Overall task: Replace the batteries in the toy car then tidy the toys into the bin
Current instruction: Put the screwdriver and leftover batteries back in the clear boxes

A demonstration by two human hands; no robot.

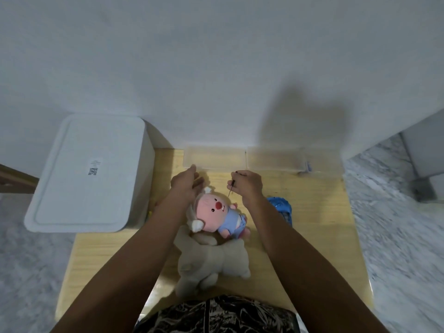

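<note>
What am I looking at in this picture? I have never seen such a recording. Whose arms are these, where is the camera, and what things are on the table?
There is no machine here. A person wears one wide-angle camera on the head, so you look down along their own two bare arms.

The left hand is open and holds nothing. The fingers of the right hand pinch a thin screwdriver.

On the wooden table lie a pink plush toy in a blue shirt, a beige plush toy touching it on the near side, and a blue toy car, partly hidden behind the right arm. Clear plastic boxes stand along the wall. A large white bin with its lid closed stands at the left.
</note>
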